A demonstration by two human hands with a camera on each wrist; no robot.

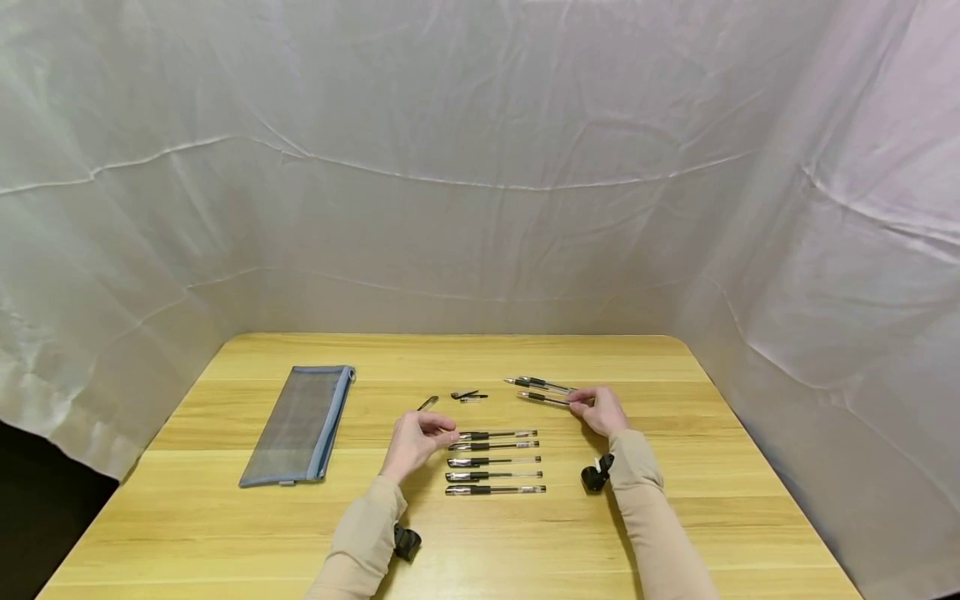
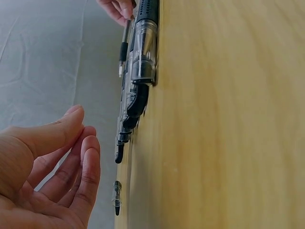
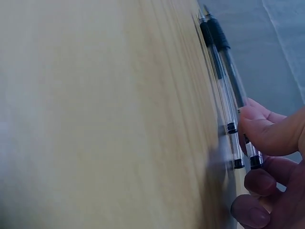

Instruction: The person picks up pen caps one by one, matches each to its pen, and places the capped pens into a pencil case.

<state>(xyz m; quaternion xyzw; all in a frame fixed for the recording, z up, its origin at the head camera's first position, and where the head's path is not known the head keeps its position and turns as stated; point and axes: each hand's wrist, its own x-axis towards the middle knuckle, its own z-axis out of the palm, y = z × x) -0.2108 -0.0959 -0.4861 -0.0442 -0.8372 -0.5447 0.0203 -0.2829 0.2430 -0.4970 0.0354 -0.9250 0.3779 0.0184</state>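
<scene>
Between thumb and fingers, my right hand pinches an uncapped gel pen by its rear end, tip pointing left. Just behind it, two more uncapped pens lie on the table. My left hand has its fingertips near the cap end of the farthest capped pen in a row. In the left wrist view, the left thumb and fingers are loosely bent with nothing between them. Several capped pens lie parallel in that row, caps to the left.
Small loose pen caps lie behind the row. Another small dark-and-clear piece shows just behind the left hand. A blue-edged mesh zip pouch lies at the left of the wooden table. Pale curtains surround the table's back and sides.
</scene>
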